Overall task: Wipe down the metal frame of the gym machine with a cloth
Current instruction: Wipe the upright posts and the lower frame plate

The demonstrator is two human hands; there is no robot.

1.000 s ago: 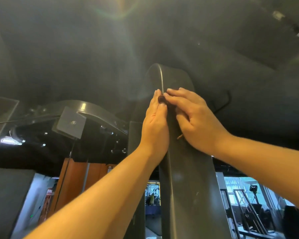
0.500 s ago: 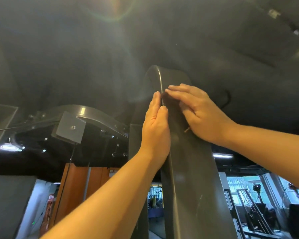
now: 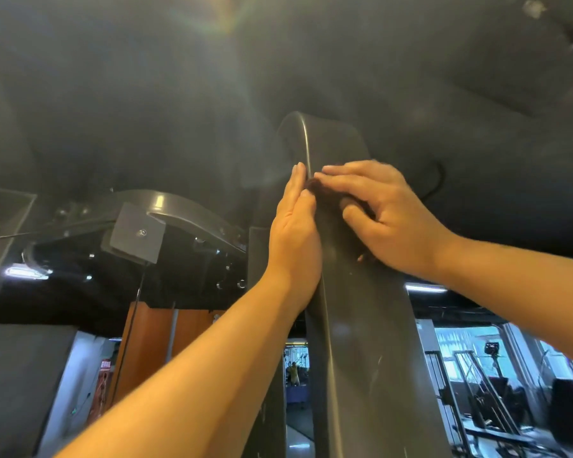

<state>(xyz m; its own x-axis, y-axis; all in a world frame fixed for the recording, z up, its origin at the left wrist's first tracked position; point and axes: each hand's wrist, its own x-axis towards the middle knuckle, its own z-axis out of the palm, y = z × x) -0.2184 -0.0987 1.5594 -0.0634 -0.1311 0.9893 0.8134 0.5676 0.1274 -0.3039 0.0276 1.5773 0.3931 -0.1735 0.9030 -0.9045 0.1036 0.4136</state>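
With your left hand [image 3: 295, 233] flat along the metal frame [image 3: 361, 342] edge, drag the cloth [image 3: 314, 186] (bunched under the curled fingers of your right hand [image 3: 387, 213]) firmly down toward your wrists.

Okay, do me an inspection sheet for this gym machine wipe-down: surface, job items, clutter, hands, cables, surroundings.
Surface: metal frame, a dark grey curved beam; faint scratches low down.
Job's things: cloth, dark, mostly hidden under the right hand; a scrap shows at the fingertips.
Clutter: nothing seen.
Hands: left hand lies flat against the beam's left edge, fingers straight; right hand presses the cloth onto the beam's face, thumb tucked against it.
Cables: dark cable loops behind the right hand; thin cable hangs below a grey plate.
Surroundings: dark ceiling overhead; orange panels; other gym machines at lower right.
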